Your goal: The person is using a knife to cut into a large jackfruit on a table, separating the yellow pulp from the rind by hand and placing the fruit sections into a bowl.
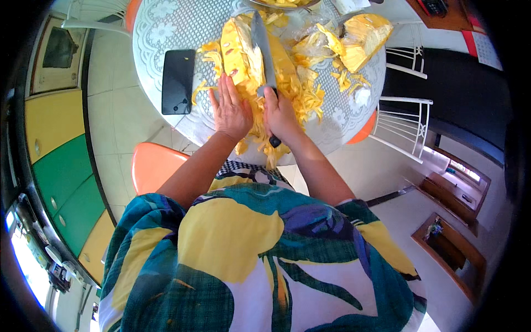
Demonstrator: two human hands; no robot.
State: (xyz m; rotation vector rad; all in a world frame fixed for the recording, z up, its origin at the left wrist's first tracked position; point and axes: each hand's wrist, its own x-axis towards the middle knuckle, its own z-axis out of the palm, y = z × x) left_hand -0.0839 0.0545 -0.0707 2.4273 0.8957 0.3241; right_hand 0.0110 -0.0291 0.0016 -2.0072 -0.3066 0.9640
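My right hand (281,114) is closed around the black handle of a large kitchen knife (262,45). Its broad steel blade points away from me, along the core side of a long yellow jackfruit piece (238,50). My left hand (231,110) lies flat with its fingers extended, the fingertips on the near end of that piece. Loose yellow jackfruit strands (309,97) lie around and under both hands. Another jackfruit chunk (365,41) sits at the back right, beside crumpled clear plastic wrap (315,43).
A black smartphone (178,82) lies left of the fruit on the round table's lace-patterned cover (159,31). A metal bowl (286,5) of yellow pieces stands at the far edge. An orange chair (155,166) is near my left forearm; white metal chairs (404,124) stand at the right.
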